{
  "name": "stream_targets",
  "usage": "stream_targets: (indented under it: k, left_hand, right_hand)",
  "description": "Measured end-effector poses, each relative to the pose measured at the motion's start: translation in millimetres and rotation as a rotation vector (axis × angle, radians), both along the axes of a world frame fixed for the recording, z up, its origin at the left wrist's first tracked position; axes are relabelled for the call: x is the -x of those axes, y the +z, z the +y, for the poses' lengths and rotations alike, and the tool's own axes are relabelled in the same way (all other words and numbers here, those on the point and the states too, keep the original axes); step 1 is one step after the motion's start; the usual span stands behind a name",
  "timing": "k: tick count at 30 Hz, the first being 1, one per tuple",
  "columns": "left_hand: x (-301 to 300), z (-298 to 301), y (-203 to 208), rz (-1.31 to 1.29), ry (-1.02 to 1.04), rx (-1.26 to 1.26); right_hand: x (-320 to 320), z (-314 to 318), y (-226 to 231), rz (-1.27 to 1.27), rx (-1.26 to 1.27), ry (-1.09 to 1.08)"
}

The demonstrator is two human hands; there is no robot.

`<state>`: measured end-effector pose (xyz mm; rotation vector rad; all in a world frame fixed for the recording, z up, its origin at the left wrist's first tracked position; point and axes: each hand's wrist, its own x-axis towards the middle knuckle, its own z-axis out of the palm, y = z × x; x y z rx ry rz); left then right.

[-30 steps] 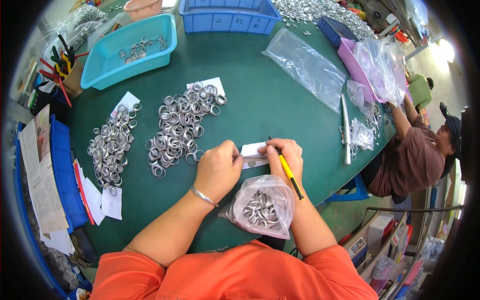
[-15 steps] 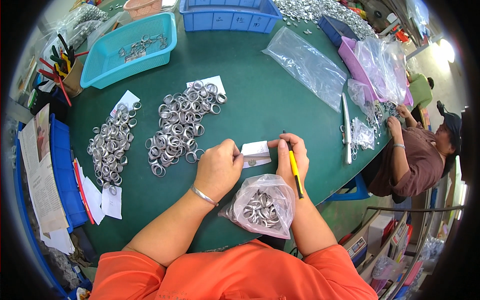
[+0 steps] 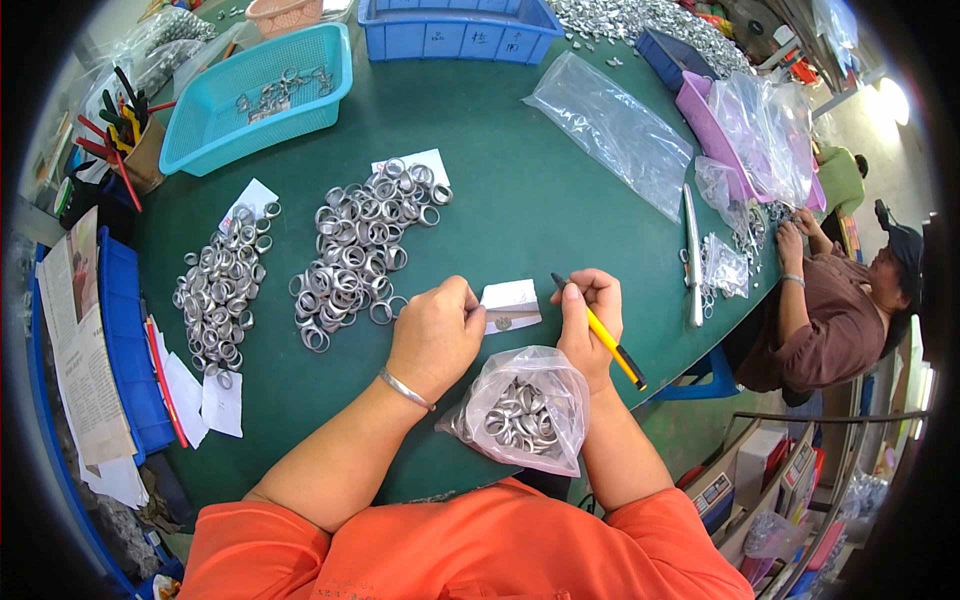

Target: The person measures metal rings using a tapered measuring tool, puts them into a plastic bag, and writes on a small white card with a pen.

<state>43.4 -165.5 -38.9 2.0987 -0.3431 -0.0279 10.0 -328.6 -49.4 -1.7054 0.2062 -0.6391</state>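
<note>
My left hand is closed at the left edge of a small white paper slip with a dark round mark on its lower part. In my right hand is a yellow and black pen, its dark tip pointing up toward the slip but apart from it. Between my forearms stands an open clear plastic bag with plain metal rings inside. Beyond my left hand lies a pile of silvery rings on the table, with a second ring pile farther left. White paper sits at both piles.
A turquoise basket and a blue crate stand at the back of the green table. A flat plastic bag lies right of centre. At the right, a co-worker handles small parts beside a purple bin.
My right hand has drawn back from the slip, and the pen has swung so its rear end points farther right. My left hand stays in place.
</note>
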Motion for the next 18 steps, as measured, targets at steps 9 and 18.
stream_targets:
  k: [9,18]
  left_hand:
    - [0.6,1.0,2.6,0.098,0.007,-0.006]
    - [0.6,1.1,3.5,0.105,0.004,-0.007]
  right_hand:
    - [0.9,-4.5,-5.6,0.081,0.106,-0.004]
    - [-1.7,-3.4,-0.1,0.035,0.254,0.007]
